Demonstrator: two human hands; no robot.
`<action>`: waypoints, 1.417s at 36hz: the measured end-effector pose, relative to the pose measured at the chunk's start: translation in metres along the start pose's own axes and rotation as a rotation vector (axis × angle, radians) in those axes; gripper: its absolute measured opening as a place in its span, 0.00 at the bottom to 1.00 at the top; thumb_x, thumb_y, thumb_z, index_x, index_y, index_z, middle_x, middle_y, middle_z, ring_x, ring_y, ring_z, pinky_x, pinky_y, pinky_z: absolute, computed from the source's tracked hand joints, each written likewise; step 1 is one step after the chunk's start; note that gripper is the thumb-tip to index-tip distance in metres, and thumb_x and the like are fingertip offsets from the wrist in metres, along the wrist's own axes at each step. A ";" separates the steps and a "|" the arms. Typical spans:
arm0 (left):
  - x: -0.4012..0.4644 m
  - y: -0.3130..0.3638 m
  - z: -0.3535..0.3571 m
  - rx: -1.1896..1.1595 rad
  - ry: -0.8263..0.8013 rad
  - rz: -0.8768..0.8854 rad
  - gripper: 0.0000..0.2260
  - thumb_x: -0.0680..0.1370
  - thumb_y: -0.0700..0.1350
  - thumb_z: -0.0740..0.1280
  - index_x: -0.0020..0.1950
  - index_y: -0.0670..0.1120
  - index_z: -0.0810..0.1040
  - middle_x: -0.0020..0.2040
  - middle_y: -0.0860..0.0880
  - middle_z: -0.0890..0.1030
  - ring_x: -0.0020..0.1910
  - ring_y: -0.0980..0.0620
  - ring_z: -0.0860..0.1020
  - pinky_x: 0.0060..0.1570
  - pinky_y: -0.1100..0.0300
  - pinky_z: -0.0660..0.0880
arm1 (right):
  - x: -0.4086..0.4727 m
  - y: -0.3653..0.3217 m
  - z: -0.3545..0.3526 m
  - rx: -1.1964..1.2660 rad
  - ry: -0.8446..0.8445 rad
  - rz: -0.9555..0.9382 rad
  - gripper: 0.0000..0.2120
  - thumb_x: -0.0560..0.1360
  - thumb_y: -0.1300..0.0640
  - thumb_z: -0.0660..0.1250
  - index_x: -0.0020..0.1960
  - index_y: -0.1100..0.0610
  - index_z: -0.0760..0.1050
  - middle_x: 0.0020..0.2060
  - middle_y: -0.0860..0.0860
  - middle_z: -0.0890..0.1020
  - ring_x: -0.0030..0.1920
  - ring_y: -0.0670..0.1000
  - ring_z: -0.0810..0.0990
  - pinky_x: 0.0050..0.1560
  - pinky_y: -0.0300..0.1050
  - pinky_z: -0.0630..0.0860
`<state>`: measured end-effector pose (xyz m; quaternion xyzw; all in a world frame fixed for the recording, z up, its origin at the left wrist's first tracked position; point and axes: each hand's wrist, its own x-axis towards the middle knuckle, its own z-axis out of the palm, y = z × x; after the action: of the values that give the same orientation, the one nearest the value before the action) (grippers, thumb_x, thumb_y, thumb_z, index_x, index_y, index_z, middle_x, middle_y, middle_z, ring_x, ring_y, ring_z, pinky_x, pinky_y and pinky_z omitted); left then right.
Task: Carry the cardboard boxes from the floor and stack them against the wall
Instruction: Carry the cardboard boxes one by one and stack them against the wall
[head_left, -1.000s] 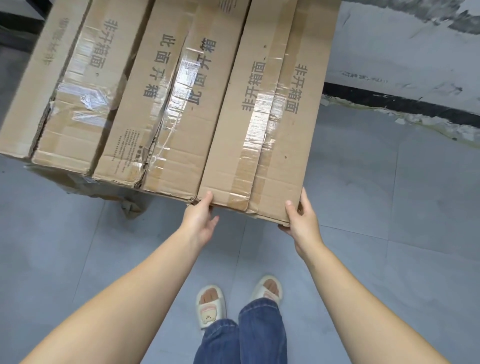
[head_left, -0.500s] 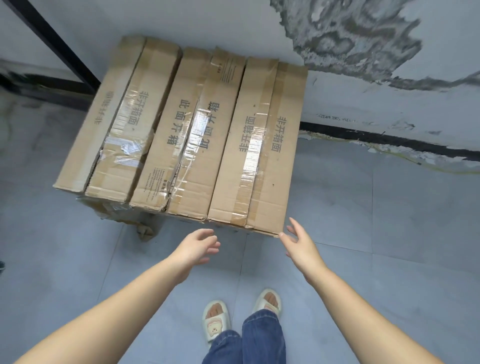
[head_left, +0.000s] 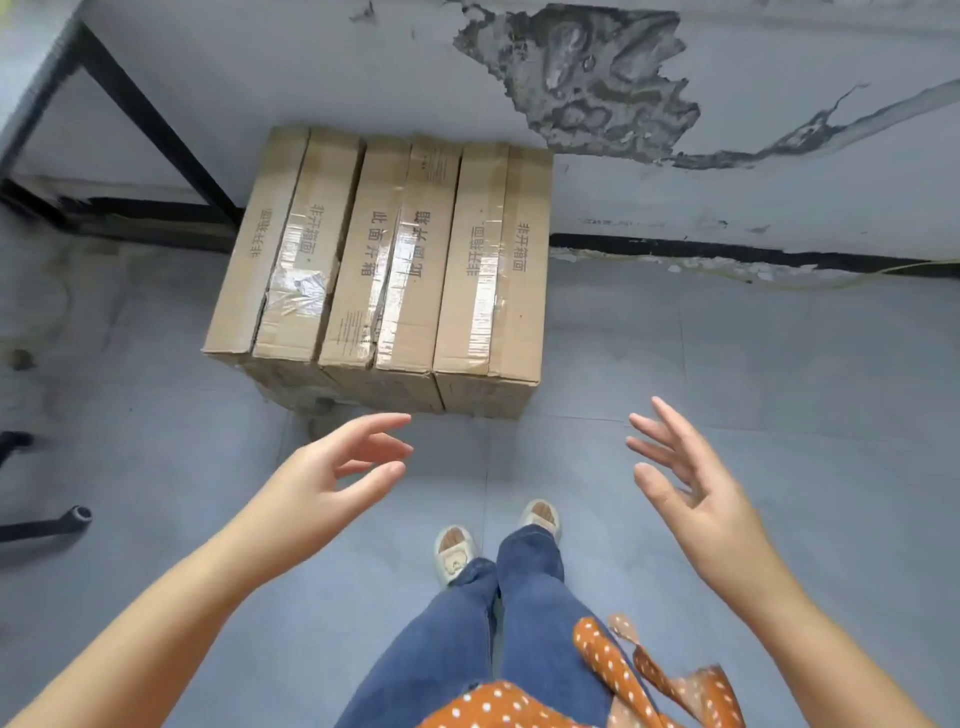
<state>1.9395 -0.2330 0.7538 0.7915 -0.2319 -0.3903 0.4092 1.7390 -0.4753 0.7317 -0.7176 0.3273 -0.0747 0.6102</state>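
Observation:
Three long taped cardboard boxes stand side by side with their far ends against the wall: the left box, the middle box and the right box. They appear to rest on other boxes underneath, of which only the near faces show. My left hand hovers in front of the stack, below its near edge, fingers apart and empty. Further right, my right hand is raised with spread fingers and holds nothing. Neither hand touches a box.
The wall has peeling paint and a black skirting strip. A black metal frame stands left of the boxes. A black chair leg with a caster lies at the left edge. Grey tiled floor stretches right of the boxes.
Both hands let go of the right box's near end and drew back toward me. The view has pulled away from the stack, which now looks smaller.

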 end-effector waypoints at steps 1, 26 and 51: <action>-0.014 0.000 0.000 -0.024 0.024 0.012 0.14 0.73 0.59 0.67 0.58 0.68 0.73 0.52 0.62 0.82 0.53 0.63 0.79 0.53 0.74 0.71 | -0.017 -0.001 0.000 0.012 0.032 0.002 0.24 0.72 0.48 0.65 0.65 0.32 0.65 0.61 0.32 0.75 0.62 0.39 0.75 0.53 0.29 0.73; -0.119 0.034 0.148 -0.186 -0.094 0.335 0.21 0.65 0.66 0.67 0.58 0.67 0.75 0.55 0.53 0.83 0.57 0.54 0.79 0.58 0.47 0.75 | -0.301 0.054 -0.012 0.461 0.945 0.014 0.46 0.52 0.23 0.70 0.65 0.39 0.64 0.63 0.41 0.75 0.57 0.41 0.80 0.49 0.38 0.80; -0.344 0.049 0.478 0.122 -1.059 0.417 0.19 0.69 0.47 0.64 0.60 0.52 0.76 0.51 0.51 0.84 0.52 0.54 0.82 0.55 0.52 0.76 | -0.698 0.173 0.050 0.689 1.980 0.292 0.46 0.49 0.22 0.69 0.64 0.35 0.66 0.58 0.35 0.78 0.59 0.41 0.79 0.50 0.38 0.80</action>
<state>1.3488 -0.2471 0.7689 0.4473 -0.5787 -0.6307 0.2592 1.1583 -0.0499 0.7631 -0.0785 0.7229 -0.6413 0.2450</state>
